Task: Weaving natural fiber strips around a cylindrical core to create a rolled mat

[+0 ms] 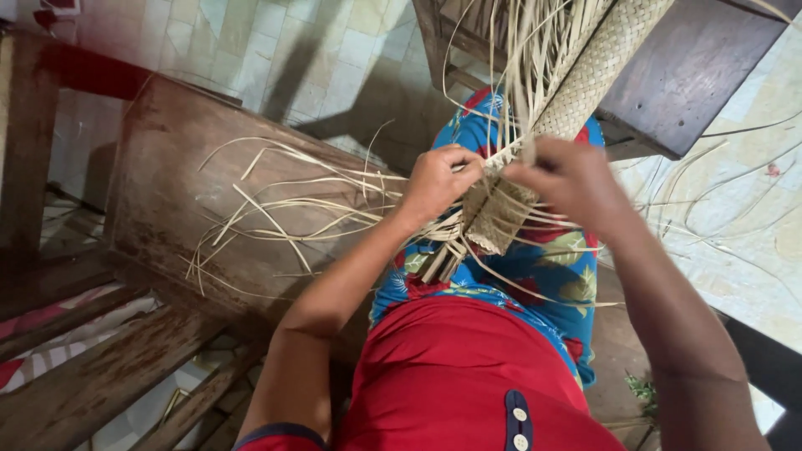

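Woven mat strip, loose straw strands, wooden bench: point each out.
woven mat strip (597,71), head view, on the finished plaited band
loose straw strands (284,213), head view, on the spread bundle's middle
wooden bench (167,179), head view, on bare seat board

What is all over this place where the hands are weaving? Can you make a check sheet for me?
Surface: worn wooden bench, scratched and dull.
Job's things: a woven strip of pale straw runs from top right down to the lap; its unfinished end sits between the hands, with loose strands sticking out.
Clutter: loose straw strands spread over the bench; a few more lie on the tiled floor.
Grippers: left hand pinches strands at the woven edge; right hand grips the weave on the other side.
Cables: nothing seen.
Surroundings: pale floor tiles, a wooden chair at top right, striped cloth at bottom left.
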